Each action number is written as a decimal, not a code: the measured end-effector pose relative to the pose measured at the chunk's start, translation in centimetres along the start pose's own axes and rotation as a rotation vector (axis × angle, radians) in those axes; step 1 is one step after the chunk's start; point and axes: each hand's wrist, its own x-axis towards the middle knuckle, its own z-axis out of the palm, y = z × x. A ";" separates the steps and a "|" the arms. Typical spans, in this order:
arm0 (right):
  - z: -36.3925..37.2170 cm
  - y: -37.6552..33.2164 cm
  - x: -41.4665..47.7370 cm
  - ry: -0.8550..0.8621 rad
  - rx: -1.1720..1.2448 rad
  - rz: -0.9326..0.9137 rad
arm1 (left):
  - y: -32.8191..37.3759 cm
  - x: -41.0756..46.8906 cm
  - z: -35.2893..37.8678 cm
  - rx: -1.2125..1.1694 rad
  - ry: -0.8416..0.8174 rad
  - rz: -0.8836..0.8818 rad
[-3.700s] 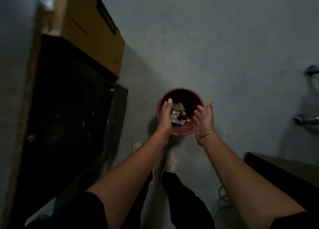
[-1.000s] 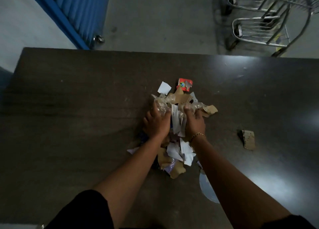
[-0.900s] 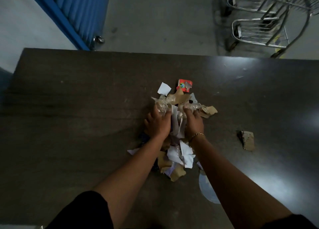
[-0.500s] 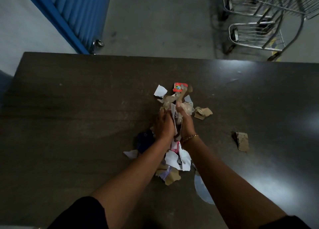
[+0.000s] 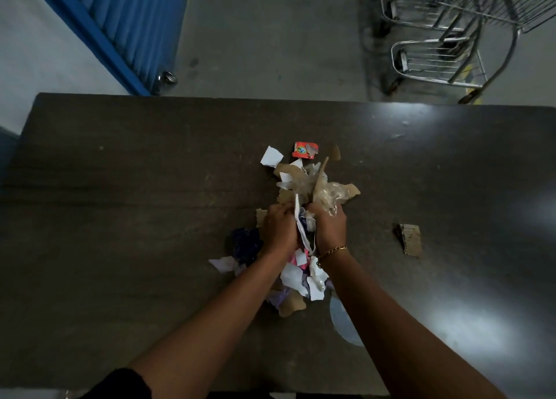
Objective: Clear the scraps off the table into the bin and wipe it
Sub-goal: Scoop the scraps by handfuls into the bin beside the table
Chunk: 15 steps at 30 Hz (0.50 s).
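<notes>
A dark, glossy tabletop [image 5: 135, 218] fills most of the view, with patches of glare at its right. Beyond its far edge are a grey floor [image 5: 270, 37], a blue ribbed shutter [image 5: 129, 22] at upper left and a wire metal cart [image 5: 451, 52] at upper right, cut off by the frame.

At mid-tabletop lies a heap of scraps [image 5: 328, 192]: paper, cardboard and clear plastic. The left hand [image 5: 278, 228] and right hand [image 5: 329, 228] meet in the heap, each grip closed around a bunch of scraps.

A red wrapper [image 5: 305, 150] lies just beyond the heap. One cardboard piece [image 5: 409, 239] lies apart to the right. A pale disc [image 5: 341, 320] is half hidden under the right forearm. In the dim light the darker scraps are hard to make out.
</notes>
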 end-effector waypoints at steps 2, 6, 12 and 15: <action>-0.4 -0.3 -0.8 -0.078 -0.055 -0.035 | 0.3 -0.5 -0.5 -0.245 -0.098 -0.079; -0.7 -0.5 -2.5 -0.246 -0.051 -0.080 | -0.6 -0.1 -0.1 -0.462 -0.115 -0.178; -0.8 -1.4 -4.2 -0.379 0.070 -0.104 | -0.3 -2.1 0.5 -0.543 -0.147 -0.104; -0.5 -1.9 -4.7 -0.316 0.123 -0.043 | -0.3 -2.7 0.9 -0.535 -0.116 -0.079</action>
